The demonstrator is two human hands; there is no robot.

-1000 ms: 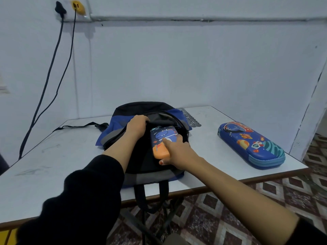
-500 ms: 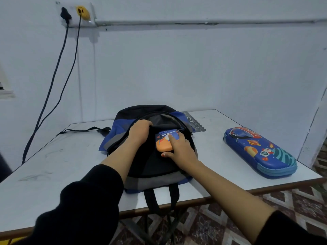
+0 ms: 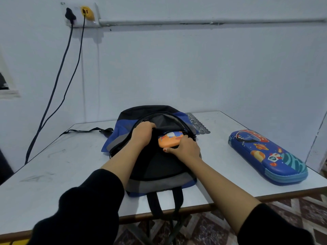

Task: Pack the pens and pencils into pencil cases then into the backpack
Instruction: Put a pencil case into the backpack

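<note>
While my left hand point(image 3: 143, 132) grips the upper lip of the backpack point(image 3: 159, 167) and holds its mouth open, my right hand point(image 3: 184, 149) is curled round the orange end of the first pencil case point(image 3: 168, 141), which sits mostly inside the opening. Risk noted: the case could catch on the zip edge or the sagging front panel if the left hand lets the lip drop. It would then jam or slide back out onto the counter point(image 3: 70, 165). The second pencil case point(image 3: 267, 156) lies well apart to the right, unpacked. Against the frame a second ago, the first case has gone deeper — its blue printed face, then exposed, is largely hidden now.
</note>
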